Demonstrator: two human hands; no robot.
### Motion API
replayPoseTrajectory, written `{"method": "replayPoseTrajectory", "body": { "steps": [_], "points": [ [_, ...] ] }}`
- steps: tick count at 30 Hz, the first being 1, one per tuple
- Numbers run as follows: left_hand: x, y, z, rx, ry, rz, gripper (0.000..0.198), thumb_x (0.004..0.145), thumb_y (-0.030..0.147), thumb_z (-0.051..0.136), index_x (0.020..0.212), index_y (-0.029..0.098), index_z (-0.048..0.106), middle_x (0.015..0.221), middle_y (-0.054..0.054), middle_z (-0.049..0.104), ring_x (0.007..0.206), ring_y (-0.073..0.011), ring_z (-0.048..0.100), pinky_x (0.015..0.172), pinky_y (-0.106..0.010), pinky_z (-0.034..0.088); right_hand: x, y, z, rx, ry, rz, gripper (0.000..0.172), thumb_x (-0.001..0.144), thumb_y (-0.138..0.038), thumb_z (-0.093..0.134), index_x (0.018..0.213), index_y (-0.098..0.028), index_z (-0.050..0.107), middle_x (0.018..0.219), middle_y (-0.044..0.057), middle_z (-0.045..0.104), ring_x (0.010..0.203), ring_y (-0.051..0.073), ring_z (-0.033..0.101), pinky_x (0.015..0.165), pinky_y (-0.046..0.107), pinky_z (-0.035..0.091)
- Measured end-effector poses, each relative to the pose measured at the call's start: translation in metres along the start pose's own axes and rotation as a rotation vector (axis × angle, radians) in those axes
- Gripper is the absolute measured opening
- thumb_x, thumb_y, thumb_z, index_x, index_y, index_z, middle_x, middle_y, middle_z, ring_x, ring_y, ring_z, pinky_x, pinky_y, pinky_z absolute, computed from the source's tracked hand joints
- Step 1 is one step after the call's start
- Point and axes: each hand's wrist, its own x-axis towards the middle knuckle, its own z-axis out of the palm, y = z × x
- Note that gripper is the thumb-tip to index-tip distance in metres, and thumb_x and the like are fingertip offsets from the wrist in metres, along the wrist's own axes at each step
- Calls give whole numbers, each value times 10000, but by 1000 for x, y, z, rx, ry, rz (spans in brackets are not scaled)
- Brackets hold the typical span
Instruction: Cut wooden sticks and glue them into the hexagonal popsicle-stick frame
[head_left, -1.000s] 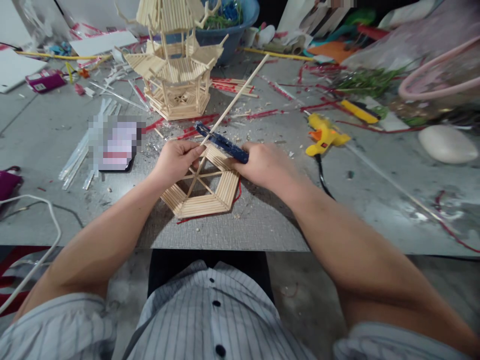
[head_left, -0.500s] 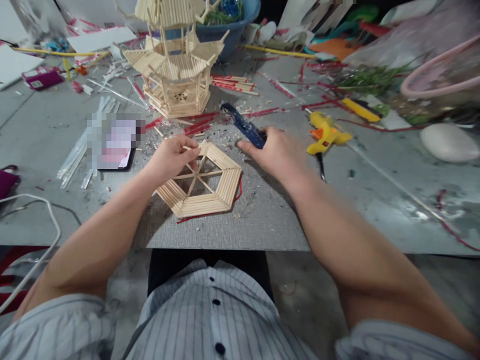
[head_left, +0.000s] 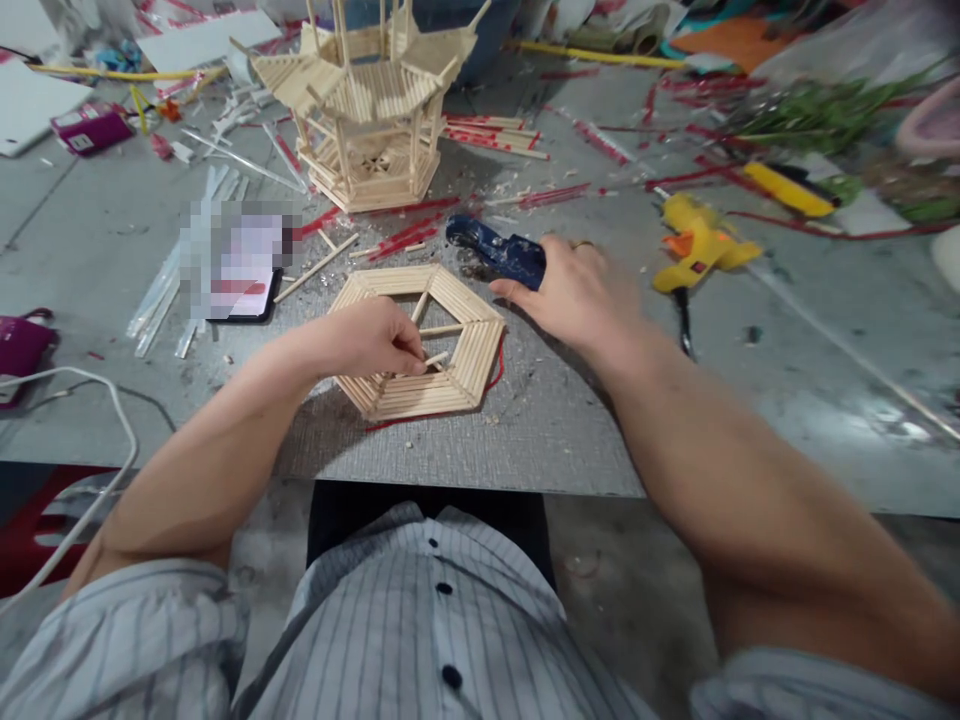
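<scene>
A hexagonal frame of thin wooden sticks (head_left: 427,400) with inner spokes lies flat on the table in front of me. Over its lower middle, my left hand (head_left: 379,338) has its fingertips pinched on a short wooden stick (head_left: 437,360); the hand covers the frame's left part. To the frame's upper right, my right hand (head_left: 577,290) is wrapped around one end of a dark blue hand tool (head_left: 495,248). The gripped end is hidden in the palm, and I cannot make out the tool's exact kind.
Behind stands a tiered stick pavilion (head_left: 375,130). A yellow glue gun (head_left: 701,245) lies right, with a yellow-handled tool (head_left: 791,190) beyond. On the left are a phone (head_left: 247,270) and clear glue sticks (head_left: 157,290). Red scraps (head_left: 409,230) and loose sticks (head_left: 319,265) litter the table.
My left hand has moved from the frame's upper edge down over its middle, where a short stick now shows at its fingertips. The right hand still holds the blue tool. The view has shifted.
</scene>
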Motion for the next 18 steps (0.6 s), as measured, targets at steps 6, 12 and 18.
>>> {"method": "replayPoseTrajectory", "body": {
  "steps": [6,12,18],
  "points": [
    [0,-1,3,46,14,11,109,642,227,641,555,208,704,478,51,597,477,-74,500,506,-198,335,0,1,2,4,-6,-39,666,792,-666,526,1136,-96,568,1024,234,623,992,381,584,822,511,424],
    [-1,1,3,205,18,16,142,669,244,622,550,211,692,537,25,628,510,-86,506,534,-219,323,-1,-2,-4,4,-57,-43,651,795,-636,546,1140,-84,566,1023,250,615,1008,401,573,833,521,418],
    [0,1,4,266,-22,15,156,685,228,597,574,213,704,520,33,624,459,-72,434,507,-224,270,-1,2,1,7,-17,-81,628,782,-633,563,1129,-109,571,981,218,619,997,386,569,834,518,424]
  ]
}}
